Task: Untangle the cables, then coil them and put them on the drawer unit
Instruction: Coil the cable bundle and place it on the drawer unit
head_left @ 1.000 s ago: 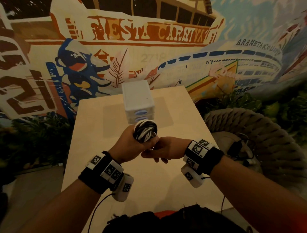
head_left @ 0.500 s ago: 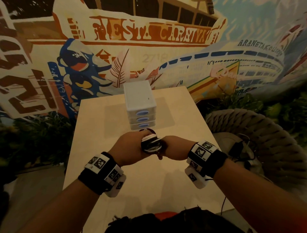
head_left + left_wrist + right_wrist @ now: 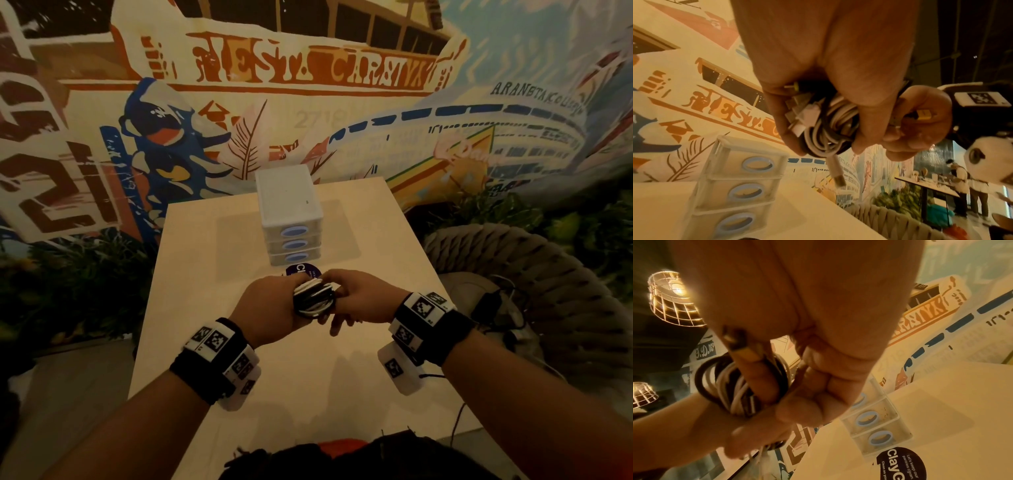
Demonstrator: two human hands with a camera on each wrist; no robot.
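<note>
We count one coiled bundle of cables [image 3: 313,298], black and white strands together, at centre frame, gripped by two hands: one left hand [image 3: 270,308], one right hand [image 3: 363,301]. Above it we see one drawer unit [image 3: 289,205] with three drawers, and one round sticker [image 3: 301,270].

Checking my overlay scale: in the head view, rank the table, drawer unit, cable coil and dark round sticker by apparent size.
1. table
2. drawer unit
3. cable coil, partly hidden by both hands
4. dark round sticker, partly hidden, so its rank against the coil is unsure
</note>
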